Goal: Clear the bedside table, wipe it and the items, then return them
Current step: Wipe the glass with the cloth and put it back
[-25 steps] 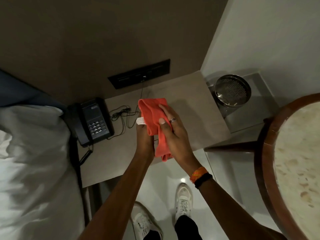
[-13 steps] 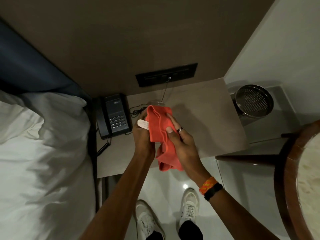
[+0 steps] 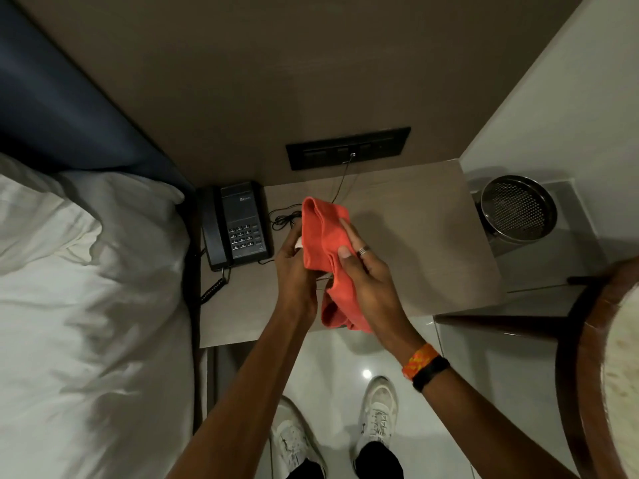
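Cloth in two hands' grip.

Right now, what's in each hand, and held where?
Right hand presses the orange cloth around a small white item, mostly hidden. Left hand holds that item from below; its exact grip cannot be told.

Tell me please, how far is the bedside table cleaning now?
Partly cleared: most of the bedside table is bare. In hand: both hands rub a small white item with the orange cloth. Left: the telephone and cable still lie there; whether the top was wiped cannot be told.
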### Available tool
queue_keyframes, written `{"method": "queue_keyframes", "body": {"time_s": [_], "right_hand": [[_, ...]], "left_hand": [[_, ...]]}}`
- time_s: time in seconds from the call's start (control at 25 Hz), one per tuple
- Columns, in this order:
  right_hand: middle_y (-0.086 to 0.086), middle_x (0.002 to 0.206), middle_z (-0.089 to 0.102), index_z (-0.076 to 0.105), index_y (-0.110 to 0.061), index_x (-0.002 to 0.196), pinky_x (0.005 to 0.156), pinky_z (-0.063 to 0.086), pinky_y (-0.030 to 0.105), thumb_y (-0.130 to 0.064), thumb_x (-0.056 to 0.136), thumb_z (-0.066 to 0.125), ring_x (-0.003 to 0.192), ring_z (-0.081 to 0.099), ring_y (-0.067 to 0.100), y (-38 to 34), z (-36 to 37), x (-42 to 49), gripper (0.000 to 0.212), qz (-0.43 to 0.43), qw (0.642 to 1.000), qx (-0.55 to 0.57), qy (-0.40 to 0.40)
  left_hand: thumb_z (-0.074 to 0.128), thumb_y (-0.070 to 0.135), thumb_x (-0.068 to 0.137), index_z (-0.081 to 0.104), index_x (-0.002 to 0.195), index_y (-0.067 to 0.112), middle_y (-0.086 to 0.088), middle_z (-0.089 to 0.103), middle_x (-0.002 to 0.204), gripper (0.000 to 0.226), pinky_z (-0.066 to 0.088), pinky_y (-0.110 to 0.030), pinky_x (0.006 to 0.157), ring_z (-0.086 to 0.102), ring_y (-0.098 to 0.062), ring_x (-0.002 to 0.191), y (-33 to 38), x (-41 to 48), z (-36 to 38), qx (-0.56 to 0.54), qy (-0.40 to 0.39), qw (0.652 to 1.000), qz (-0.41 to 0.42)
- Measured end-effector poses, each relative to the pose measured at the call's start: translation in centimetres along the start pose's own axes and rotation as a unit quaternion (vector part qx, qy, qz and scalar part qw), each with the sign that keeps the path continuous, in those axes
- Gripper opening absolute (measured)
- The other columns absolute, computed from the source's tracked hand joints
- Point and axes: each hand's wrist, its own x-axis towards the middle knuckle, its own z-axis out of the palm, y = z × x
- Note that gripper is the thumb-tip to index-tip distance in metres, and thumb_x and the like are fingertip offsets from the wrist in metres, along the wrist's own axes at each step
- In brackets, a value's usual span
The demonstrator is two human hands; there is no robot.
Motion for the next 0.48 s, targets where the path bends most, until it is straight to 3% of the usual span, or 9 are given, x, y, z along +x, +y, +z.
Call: {"method": "queue_keyframes", "body": {"time_s": [0.12, 0.24, 0.36, 0.48], "right_hand": [[0.010, 0.144, 0.058, 0.045, -0.036, 0.149, 0.108, 0.050, 0.051, -0.041, 0.100, 0.052, 0.127, 0.059, 0.033, 0.2, 0.2, 0.0, 0.049, -0.010, 1.000, -0.010, 0.009], [0.015, 0.143, 0.058, 0.045, -0.026, 0.150, 0.103, 0.054, 0.046, -0.035, 0.104, 0.049, 0.118, 0.063, 0.030, -0.7, 0.5, 2.9, 0.047, -0.001, 1.000, -0.003, 0.025], [0.014, 0.142, 0.059, 0.046, -0.026, 0.150, 0.103, 0.054, 0.046, -0.035, 0.105, 0.049, 0.122, 0.062, 0.034, -1.3, 0.9, 4.7, 0.046, -0.006, 1.000, -0.007, 0.025], [0.007, 0.133, 0.065, 0.045, -0.027, 0.150, 0.089, 0.059, 0.036, -0.038, 0.105, 0.047, 0.111, 0.069, 0.025, -0.9, 1.4, 3.0, 0.047, -0.001, 1.000, -0.009, 0.005]], "left_hand": [[0.069, 0.020, 0.089, 0.063, 0.125, 0.006, -0.009, 0.071, 0.095, 0.039, 0.056, -0.037, 0.073, 0.067, -0.024, 0.086, -0.2, -0.7, -0.3, -0.018, -0.001, 1.000, -0.009], [0.060, 0.019, 0.095, 0.056, 0.139, 0.016, -0.006, 0.072, 0.116, 0.044, 0.060, -0.034, 0.081, 0.071, -0.021, 0.099, -0.2, -0.7, -0.2, -0.028, -0.006, 0.999, -0.029], [0.053, 0.029, 0.101, 0.060, 0.133, 0.015, -0.005, 0.074, 0.112, 0.036, 0.058, -0.029, 0.074, 0.073, -0.017, 0.094, 0.5, 0.1, -0.1, 0.005, 0.000, 1.000, -0.031], [0.060, 0.043, 0.090, 0.061, 0.131, 0.012, -0.009, 0.072, 0.119, 0.051, 0.057, -0.033, 0.082, 0.071, -0.020, 0.104, 1.4, 0.5, 0.0, 0.022, 0.001, 0.999, -0.033]]}}
